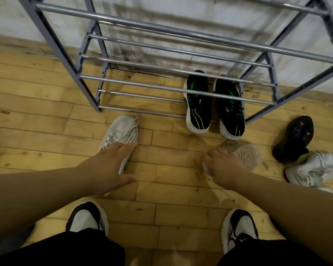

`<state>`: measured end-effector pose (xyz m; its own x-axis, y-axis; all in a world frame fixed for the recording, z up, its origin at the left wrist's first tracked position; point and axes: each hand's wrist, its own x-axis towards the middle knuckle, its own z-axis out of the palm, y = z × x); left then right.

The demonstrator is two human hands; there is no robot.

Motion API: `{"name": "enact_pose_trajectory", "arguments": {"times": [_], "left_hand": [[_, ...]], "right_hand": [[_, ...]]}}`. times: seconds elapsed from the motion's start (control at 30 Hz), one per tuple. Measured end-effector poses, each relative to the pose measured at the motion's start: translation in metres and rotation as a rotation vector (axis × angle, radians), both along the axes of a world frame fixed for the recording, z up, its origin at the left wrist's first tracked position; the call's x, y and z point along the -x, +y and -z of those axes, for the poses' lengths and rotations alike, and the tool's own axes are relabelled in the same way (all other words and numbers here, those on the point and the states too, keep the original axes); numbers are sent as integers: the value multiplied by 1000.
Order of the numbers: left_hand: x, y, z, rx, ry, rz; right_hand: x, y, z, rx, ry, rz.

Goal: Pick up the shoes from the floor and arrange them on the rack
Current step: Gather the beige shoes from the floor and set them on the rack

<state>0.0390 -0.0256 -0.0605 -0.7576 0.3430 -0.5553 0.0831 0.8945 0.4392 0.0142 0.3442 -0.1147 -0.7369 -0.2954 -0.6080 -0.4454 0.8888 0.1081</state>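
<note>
A metal shoe rack [173,87] with chrome bars stands against the wall. Two black shoes with green lines [198,104] [230,110] sit side by side on its lowest bars. A white laced sneaker [121,131] lies on the floor in front of the rack's left side; my left hand [106,166] lies over its heel end with fingers straight. A blurred beige knit shoe [246,154] is at centre right; my right hand [221,164] curls its fingers round that shoe's near end.
At the right lie a black shoe with pink marks [296,137] and a white laced sneaker [313,169] on the wooden floor [46,120]. My own feet in black-and-white sneakers [87,217] [238,227] stand at the bottom. A stained white wall [161,14] backs the rack.
</note>
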Motion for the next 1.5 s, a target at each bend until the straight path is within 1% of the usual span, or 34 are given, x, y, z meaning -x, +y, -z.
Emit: {"name": "enact_pose_trajectory", "arguments": {"times": [0.1,0.23,0.3,0.37,0.43,0.47,0.5,0.6,0.67,0.73,0.8,0.93,1.0,1.07,1.17,1.2,1.27,1.37,1.43,1.5], "left_hand": [[1,6,-6,-30,6,-14],[7,11,-15,-109,41,-74],[10,11,-22,-154,81,-88],[14,10,-26,-152,107,-38],[17,7,-24,-102,121,38],[18,5,-22,-83,114,56],[17,4,-19,-75,104,57],[13,4,-11,-65,79,64],[9,4,-8,-62,46,79],[6,1,-6,-67,14,86],[4,-3,-2,-61,-6,97],[1,-7,2,-30,-29,80],[1,-6,-1,-34,-24,79],[3,-7,-9,-35,-9,87],[11,-14,-30,42,76,174],[15,-17,-41,72,124,209],[20,-27,-72,96,202,219],[13,-52,-131,120,309,117],[-8,-80,-172,180,425,46],[-41,-114,-208,226,530,-55]], "right_hand": [[9,-35,-31,294,-57,113],[33,-81,-87,819,-125,298],[38,-88,-109,969,-202,336],[38,-86,-124,1023,-299,341],[35,-83,-129,1046,-385,346],[33,-82,-126,1051,-405,348],[31,-80,-119,1020,-385,313],[17,-68,-76,742,-153,78],[-1,-56,-45,597,-132,76],[-20,-47,-18,562,-160,90],[-30,-46,-5,528,-173,86],[-31,-55,-3,521,-242,34],[-22,-61,-18,537,-278,25],[-8,-68,-44,580,-319,82],[18,-79,-98,656,-401,126],[25,-82,-118,684,-401,117],[36,-92,-158,735,-337,67],[41,-117,-209,832,-283,35],[37,-150,-239,827,-226,-30],[27,-194,-272,799,-120,-142]]}}
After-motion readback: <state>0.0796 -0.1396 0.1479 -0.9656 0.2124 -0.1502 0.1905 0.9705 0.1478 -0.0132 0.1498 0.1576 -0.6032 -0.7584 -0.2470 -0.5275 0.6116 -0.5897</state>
